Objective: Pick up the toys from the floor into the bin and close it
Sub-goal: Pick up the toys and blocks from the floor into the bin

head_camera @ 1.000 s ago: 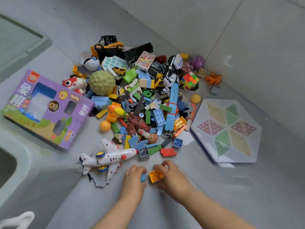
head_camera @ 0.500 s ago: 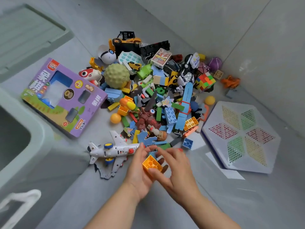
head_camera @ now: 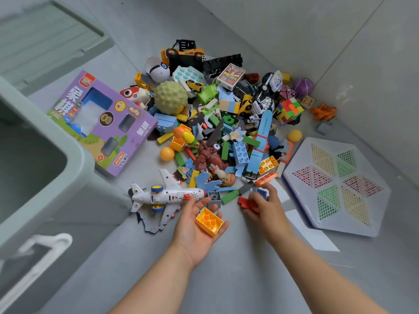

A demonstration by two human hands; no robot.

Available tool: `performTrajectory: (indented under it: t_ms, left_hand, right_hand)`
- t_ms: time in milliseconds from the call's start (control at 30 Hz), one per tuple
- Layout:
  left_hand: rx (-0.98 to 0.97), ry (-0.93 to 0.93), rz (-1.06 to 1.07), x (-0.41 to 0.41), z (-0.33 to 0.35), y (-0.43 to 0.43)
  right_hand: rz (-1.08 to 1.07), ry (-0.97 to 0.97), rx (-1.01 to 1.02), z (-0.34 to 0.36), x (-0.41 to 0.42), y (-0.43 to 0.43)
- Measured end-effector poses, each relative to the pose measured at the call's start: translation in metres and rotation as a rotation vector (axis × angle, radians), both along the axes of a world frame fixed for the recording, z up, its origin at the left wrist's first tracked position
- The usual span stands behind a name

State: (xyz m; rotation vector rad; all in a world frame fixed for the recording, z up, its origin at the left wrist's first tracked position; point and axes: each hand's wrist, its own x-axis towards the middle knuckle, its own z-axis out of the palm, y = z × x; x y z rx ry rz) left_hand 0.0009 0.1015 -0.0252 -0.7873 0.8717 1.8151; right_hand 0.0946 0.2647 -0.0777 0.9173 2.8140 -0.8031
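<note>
Left hand: the left hand is held palm up with fingers spread, and the orange building brick is carried loose on it, not pinched.
Right hand: the right hand is lowered to the floor, its fingers curled onto a red brick at the near edge of the pile; whether the brick is lifted yet cannot be told.
Change: half a second ago the orange brick was held between both hands; it has since been left to the left palm alone, and the right hand has been moved over to the red brick.
Toys: nearly all of the toy pile is seen on the floor by the wall corner, with a white toy airplane just beside the left hand.
Bin: the green bin stands open at the left edge of the floor, near the airplane.
Lid: the lid is lying apart, beyond the bin.
Meaning: bricks are judged to be gathered into a handful before one trip to the bin; the task is barely begun.
</note>
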Motion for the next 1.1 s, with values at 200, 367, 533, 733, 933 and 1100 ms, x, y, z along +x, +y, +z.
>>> performTrajectory:
  t_ms: [200, 367, 533, 733, 933, 1100]
  left_hand:
    - [0.02, -0.017, 0.003, 0.01, -0.003, 0.001]
    - [0.009, -0.03, 0.013, 0.01, -0.006, -0.001]
    - [0.102, 0.017, 0.009, 0.007, -0.008, -0.004]
    - [0.156, 0.032, 0.045, 0.008, -0.008, -0.004]
    - [0.106, 0.056, 0.104, 0.004, -0.007, -0.009]
    - [0.175, -0.032, 0.249, 0.006, -0.01, -0.013]
  right_hand:
    - [-0.084, -0.1, -0.077, -0.001, 0.005, -0.006]
    - [-0.137, -0.138, -0.189, 0.009, -0.005, -0.019]
    - [-0.196, 0.253, -0.414, 0.061, -0.017, -0.058]
    - [0.155, 0.221, -0.21, 0.062, -0.013, -0.112]
    - [0.183, 0.213, -0.342, 0.068, -0.009, -0.121]
    - [-0.111, 0.444, -0.425, 0.054, -0.026, -0.086]
